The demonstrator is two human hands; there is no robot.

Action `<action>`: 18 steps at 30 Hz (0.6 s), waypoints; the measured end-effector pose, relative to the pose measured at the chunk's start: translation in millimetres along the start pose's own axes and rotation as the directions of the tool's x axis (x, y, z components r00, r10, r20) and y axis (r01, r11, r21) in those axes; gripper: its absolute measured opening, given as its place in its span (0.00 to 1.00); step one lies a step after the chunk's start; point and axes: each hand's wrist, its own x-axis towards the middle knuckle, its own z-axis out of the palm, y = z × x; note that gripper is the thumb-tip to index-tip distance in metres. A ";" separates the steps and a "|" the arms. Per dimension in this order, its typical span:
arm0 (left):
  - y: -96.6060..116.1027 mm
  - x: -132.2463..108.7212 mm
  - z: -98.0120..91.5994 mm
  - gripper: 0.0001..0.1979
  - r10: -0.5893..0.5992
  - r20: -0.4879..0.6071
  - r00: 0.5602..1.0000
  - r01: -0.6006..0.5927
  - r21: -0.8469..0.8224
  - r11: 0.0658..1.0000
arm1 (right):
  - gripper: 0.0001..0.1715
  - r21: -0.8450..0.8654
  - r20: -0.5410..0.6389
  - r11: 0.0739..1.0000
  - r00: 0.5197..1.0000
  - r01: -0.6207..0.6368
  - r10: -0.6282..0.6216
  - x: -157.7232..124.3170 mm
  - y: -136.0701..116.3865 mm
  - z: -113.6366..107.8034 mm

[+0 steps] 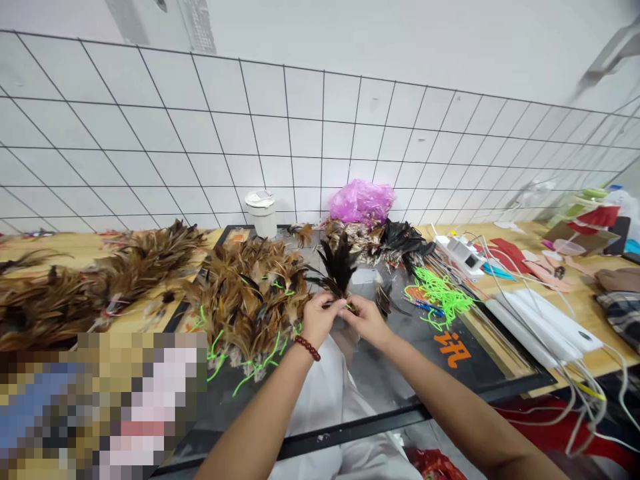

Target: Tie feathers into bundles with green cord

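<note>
A bunch of dark feathers point(339, 263) stands upright between my two hands, its tips pointing away from me. My left hand point(320, 317), with a dark red bead bracelet at the wrist, is closed around the base of the bunch. My right hand point(367, 319) pinches the same base from the other side, and the fingertips of both hands meet there. To the left lies a heap of brown feather bunches point(250, 280) with green ties sticking out. Loose black feathers point(384, 300) lie just right of my hands.
Green cord point(445, 293) lies in a tangle at right. Behind are a white lidded cup point(261, 217), a pink plastic bag point(361, 200) and black feathers point(405, 243). A white power strip point(545, 327) with cables sits far right; brown feathers point(165, 253) cover the left side.
</note>
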 end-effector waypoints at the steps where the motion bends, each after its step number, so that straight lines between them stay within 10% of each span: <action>1: 0.9 -1.3 0.4 0.10 -0.010 0.008 1.000 0.010 0.000 1.000 | 0.14 0.072 0.003 0.997 0.999 -0.039 0.039 0.0 1.7 0.7; 11: -7.3 -11.9 5.7 0.20 -0.149 -0.050 0.988 0.148 -0.026 0.989 | 0.21 0.458 -0.041 0.854 0.953 -0.248 0.300 9.2 -7.5 0.4; 18: -4.4 -12.6 1.7 0.19 -0.244 -0.069 0.967 0.236 -0.104 0.966 | 0.21 0.169 -0.051 0.977 0.988 -0.132 0.142 96.3 -41.8 7.0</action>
